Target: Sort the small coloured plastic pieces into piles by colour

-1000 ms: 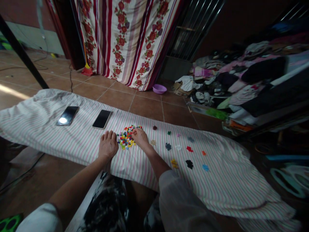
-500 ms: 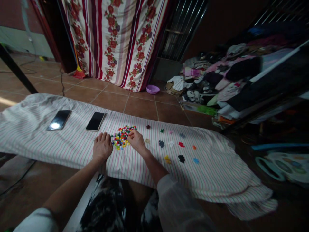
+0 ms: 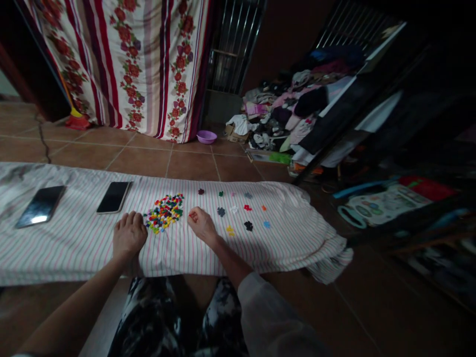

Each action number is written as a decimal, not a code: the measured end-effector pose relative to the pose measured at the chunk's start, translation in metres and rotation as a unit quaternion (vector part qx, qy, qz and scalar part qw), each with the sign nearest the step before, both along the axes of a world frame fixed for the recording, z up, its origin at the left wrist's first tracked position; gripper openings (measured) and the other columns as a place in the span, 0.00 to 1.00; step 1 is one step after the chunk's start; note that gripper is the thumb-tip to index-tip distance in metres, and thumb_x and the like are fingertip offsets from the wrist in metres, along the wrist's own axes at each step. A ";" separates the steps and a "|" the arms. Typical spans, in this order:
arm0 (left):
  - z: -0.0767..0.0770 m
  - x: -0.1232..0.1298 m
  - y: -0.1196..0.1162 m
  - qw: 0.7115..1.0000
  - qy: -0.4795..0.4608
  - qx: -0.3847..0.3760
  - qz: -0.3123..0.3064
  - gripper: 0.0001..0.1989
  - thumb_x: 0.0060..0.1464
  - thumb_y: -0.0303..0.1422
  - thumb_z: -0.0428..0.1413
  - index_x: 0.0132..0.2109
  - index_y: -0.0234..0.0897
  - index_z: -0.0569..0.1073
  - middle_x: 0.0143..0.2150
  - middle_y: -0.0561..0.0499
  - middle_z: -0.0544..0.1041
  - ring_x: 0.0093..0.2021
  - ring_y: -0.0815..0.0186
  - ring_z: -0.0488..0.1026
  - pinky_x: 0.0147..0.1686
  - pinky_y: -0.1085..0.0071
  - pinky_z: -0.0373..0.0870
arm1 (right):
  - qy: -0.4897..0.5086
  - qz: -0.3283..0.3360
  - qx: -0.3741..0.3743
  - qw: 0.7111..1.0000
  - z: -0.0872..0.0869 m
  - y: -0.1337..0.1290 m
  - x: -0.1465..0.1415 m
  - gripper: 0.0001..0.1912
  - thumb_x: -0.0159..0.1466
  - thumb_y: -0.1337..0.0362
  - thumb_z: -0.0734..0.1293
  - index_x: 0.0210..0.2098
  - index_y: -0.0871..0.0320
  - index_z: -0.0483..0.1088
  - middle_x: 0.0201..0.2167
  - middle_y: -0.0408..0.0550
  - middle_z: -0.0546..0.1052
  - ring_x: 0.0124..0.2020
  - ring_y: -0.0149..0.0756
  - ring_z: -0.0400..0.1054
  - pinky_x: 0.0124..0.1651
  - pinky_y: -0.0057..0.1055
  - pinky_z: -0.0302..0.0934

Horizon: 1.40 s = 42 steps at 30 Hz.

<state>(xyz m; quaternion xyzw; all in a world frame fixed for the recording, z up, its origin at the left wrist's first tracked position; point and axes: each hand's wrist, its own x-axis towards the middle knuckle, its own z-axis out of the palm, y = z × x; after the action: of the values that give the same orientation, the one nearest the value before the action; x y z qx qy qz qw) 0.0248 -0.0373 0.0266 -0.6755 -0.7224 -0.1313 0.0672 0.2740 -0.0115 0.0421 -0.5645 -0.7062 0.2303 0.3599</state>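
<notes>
A mixed pile of small coloured pieces lies on a striped cloth. Just right of the pile, my right hand is pinched on a tiny red piece. My left hand rests palm down on the cloth at the pile's left edge, fingers laid flat. Small single-colour groups stand to the right, among them yellow, black, blue, red, dark grey, dark red and orange.
Two phones lie left of the pile, one dark and one reflecting light. Beyond the cloth are a purple basin, a floral curtain and a heap of clothes on the tiled floor.
The view has swung to the right. My right hand has moved off the pile to its right, with a red piece now showing at the fingertips. My left hand stays flat beside the pile.
</notes>
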 end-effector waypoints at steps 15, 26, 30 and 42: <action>0.012 0.006 -0.003 0.999 -0.019 -0.033 0.001 0.21 0.62 0.32 0.40 0.56 0.28 0.69 0.62 0.35 0.69 0.65 0.45 0.61 0.61 0.49 0.60 | 0.034 -0.082 0.055 0.995 -0.019 -0.008 0.095 0.08 0.62 0.65 0.63 0.39 0.53 0.73 0.37 0.46 0.78 0.36 0.33 0.73 0.43 0.32 0.68; 0.015 0.007 -0.004 0.999 -0.026 -0.020 -0.009 0.17 0.60 0.31 0.44 0.50 0.32 0.72 0.57 0.34 0.72 0.63 0.45 0.64 0.58 0.48 0.64 | 0.049 -0.217 0.066 0.973 -0.014 0.002 0.174 0.10 0.56 0.64 0.62 0.34 0.55 0.74 0.34 0.48 0.79 0.34 0.36 0.74 0.41 0.32 0.68; 0.017 0.008 -0.004 0.999 -0.020 -0.026 -0.008 0.17 0.61 0.32 0.42 0.49 0.32 0.72 0.57 0.35 0.72 0.62 0.46 0.65 0.57 0.50 0.64 | 0.023 -0.277 0.033 0.960 -0.009 0.010 0.203 0.11 0.54 0.65 0.61 0.32 0.56 0.74 0.31 0.47 0.80 0.34 0.37 0.74 0.43 0.32 0.68; 0.015 0.008 -0.002 0.999 -0.023 -0.033 0.004 0.19 0.61 0.32 0.41 0.51 0.32 0.71 0.60 0.35 0.70 0.63 0.45 0.63 0.58 0.49 0.62 | -0.063 -0.338 -0.061 0.937 -0.013 0.031 0.228 0.13 0.54 0.69 0.62 0.32 0.54 0.78 0.33 0.45 0.81 0.36 0.37 0.74 0.43 0.30 0.65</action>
<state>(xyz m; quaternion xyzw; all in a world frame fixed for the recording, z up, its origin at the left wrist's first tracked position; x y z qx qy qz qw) 0.0330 -0.0390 0.0415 -0.6710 -0.7307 -0.1226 0.0290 0.5021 0.0192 0.0291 -0.8042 -0.4793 0.1018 0.3364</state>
